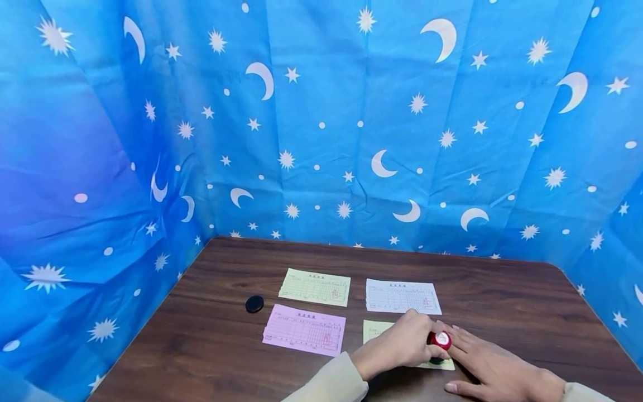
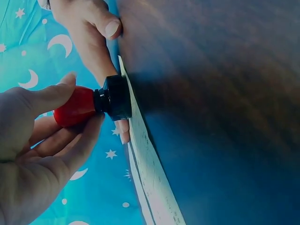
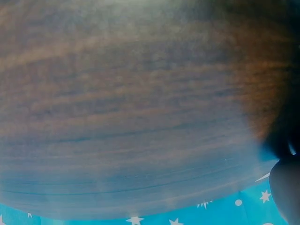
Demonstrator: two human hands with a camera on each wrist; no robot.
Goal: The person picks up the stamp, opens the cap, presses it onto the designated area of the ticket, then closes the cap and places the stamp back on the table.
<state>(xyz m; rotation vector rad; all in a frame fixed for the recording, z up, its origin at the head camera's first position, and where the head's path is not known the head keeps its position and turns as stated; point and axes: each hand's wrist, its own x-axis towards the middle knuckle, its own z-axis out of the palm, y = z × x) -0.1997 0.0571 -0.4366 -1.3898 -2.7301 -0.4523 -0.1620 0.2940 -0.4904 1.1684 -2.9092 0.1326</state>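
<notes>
Thumb and fingers of my left hand (image 1: pixel 402 341) grip the red handle of a stamp (image 1: pixel 442 340). In the left wrist view, the black base of the stamp (image 2: pixel 117 97) stands right at the face of a pale yellow-green printed slip (image 1: pixel 372 330). Both hands partly cover this slip. My right hand (image 1: pixel 494 365) lies flat with its fingers straight, at the slip's right side next to the stamp. The right wrist view shows mostly tabletop, with a small part of that hand at the right edge.
A black round lid (image 1: pixel 254 304) lies on the wooden table (image 1: pixel 201 346). Another yellow-green slip (image 1: pixel 313 287), a pink slip (image 1: pixel 304 330) and a white slip (image 1: pixel 403 296) each bear a red mark. A blue curtain (image 1: pixel 321 145) with moons and stars hangs behind.
</notes>
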